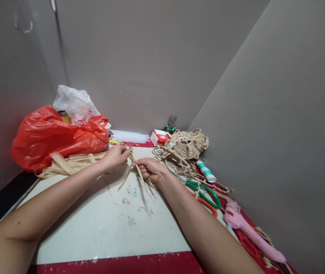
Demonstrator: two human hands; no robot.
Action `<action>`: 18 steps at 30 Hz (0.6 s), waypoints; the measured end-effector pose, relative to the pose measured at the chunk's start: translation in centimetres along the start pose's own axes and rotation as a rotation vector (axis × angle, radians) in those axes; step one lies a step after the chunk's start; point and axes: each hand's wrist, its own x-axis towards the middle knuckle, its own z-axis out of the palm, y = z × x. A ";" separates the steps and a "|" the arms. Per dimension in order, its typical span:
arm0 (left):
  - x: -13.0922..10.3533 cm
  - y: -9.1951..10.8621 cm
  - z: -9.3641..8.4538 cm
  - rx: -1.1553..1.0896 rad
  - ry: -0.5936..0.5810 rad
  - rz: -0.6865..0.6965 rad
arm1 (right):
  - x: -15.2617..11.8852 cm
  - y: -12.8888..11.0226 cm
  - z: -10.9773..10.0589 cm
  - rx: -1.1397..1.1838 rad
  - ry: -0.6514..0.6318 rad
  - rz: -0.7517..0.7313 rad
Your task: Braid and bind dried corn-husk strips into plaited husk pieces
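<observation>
A short braid of dried, straw-coloured plant strips (131, 151) stands up above the white board, its loose strip ends (141, 179) hanging down and partly blurred. My right hand (150, 169) is closed, pinching the braid's lower part between thumb and fingers. Just left of the braid's top, my left hand (116, 155) is closed in a pinch. What its fingertips hold, if anything, is too small to make out. Behind my left forearm lies a bundle of flat dried strips (65, 164).
A red plastic bag (48, 133) and a clear bag (75, 102) stand at the back left. Glue sticks (129, 136) lie behind the white board (108, 232). To the right are coiled braided cord (188, 144), green-handled scissors (205, 190) and a pink glue gun (250, 232). Grey walls enclose the table.
</observation>
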 end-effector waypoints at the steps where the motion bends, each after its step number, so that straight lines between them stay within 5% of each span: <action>1: 0.5 -0.6 0.2 -0.142 -0.001 -0.063 | -0.1 0.0 0.0 0.003 -0.020 -0.002; 6: 0.8 -1.9 2.5 -0.586 -0.247 -0.291 | -0.1 0.0 -0.1 -0.059 -0.061 -0.021; 18: 0.6 -2.3 1.6 -0.298 -0.269 -0.227 | -1.2 -0.3 0.9 -0.943 0.229 -0.285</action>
